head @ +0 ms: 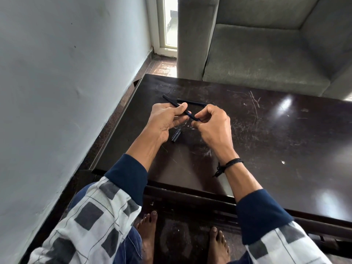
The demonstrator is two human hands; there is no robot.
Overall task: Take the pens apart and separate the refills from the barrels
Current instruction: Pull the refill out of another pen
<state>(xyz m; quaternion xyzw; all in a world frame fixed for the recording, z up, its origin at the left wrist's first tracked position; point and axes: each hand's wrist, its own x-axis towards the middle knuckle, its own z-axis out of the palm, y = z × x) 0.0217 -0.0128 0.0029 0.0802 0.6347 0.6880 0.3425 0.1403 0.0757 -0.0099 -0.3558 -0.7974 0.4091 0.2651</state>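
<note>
Pen, dark and slim, entry one: the held pen (170, 100) is raised just above the table (266, 140) and slants from far left down to near right between the two hands.
- Left hand (167, 121): thumb and curled fingers grip the barrel about mid-length; the far end sticks out past the knuckles.
- Right hand (211, 126): fingertips are bunched and pinch the near end of the same pen. The tip itself is hidden by the fingers.

Entry two: the second pen (192, 102), also dark, lies flat on the table just beyond the hands, running roughly left to right. Neither hand touches it.

Entry three: the cap (176, 135), a short dark tube, lies on the table below the hands, near the left wrist and apart from both pens.

Surroundings:
- The table is dark, glossy and heavily scratched.
- A grey armchair (266, 54) stands behind the table.
- A pale wall (57, 73) runs along the left.
- A narrow window (169, 21) sits in the far corner.
- A black cord band (231, 162) is tied round the right wrist.
- The sleeves (125, 180) have navy cuffs under checked fabric.
- Bare feet (147, 225) rest on the floor under the table's near edge.
</note>
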